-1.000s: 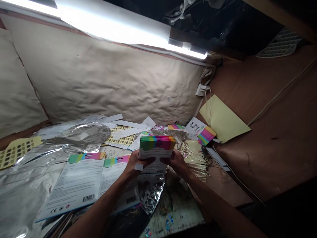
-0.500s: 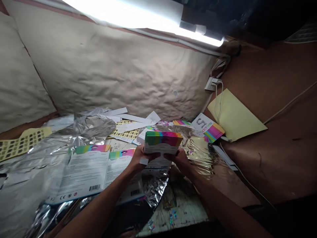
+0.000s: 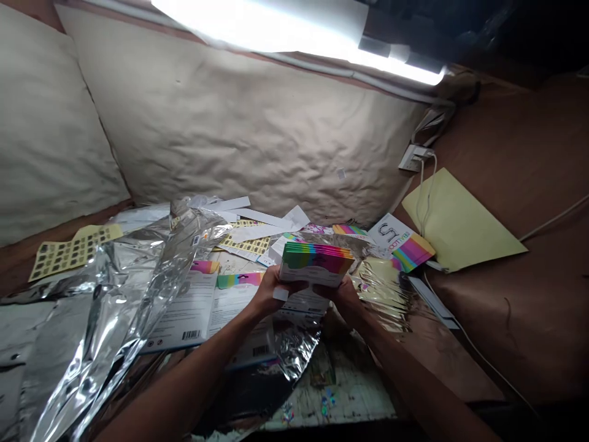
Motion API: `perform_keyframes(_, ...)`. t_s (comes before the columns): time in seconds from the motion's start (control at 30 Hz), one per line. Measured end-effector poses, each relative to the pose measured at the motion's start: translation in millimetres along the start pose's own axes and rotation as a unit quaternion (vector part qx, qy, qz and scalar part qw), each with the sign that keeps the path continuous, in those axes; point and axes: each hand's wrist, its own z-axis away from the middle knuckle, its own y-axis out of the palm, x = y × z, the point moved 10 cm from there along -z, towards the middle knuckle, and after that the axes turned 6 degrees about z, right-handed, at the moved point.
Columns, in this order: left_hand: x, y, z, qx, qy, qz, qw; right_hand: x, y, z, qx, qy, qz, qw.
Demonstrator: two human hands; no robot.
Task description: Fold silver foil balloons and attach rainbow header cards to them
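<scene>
Between both hands stands a stack of rainbow-topped cardboard packets (image 3: 313,264), held upright with the colored edges fanned slightly. My left hand (image 3: 271,291) is closed around the stack's left side, its thumb across the front; a small white patch shows on this hand. My right hand (image 3: 343,298) grips the right side the same way. Below and to the left, a white packet (image 3: 234,301) with a rainbow band and hang hole lies flat, beside another white packet (image 3: 191,307) with a barcode. Crumpled silver film (image 3: 124,294) partly covers that second one.
Yellow sticker sheets (image 3: 76,248) and white paper strips (image 3: 262,218) lie toward the back wall. At right are gold-colored film pouches (image 3: 381,288), a rainbow card marked 5 (image 3: 400,239), a yellow sheet (image 3: 460,221) and a wall socket (image 3: 414,158) with white cables.
The view has swung left, so most things sit further right. The silver film at left has shifted and now covers more of the left packet. Both hands still hold the stack.
</scene>
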Motion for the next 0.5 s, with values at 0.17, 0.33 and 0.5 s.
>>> perform_keyframes(0.17, 2.6, -4.3, -2.1, -0.018, 0.012, -0.013, 1.0, 3.4, 0.0, -0.4, -0.017, -0.009, 0.003, 1.0)
perform_keyframes(0.33, -0.4, -2.8, -1.8, -0.004, 0.02, -0.009, 1.0, 3.8, 1.4, -0.6, -0.011, -0.003, 0.011, 1.0)
perform_keyframes(0.5, 0.5, -3.5, -1.1, -0.01, 0.02, -0.008, 1.0, 6.7, -1.1, -0.8, -0.023, -0.007, 0.027, 0.999)
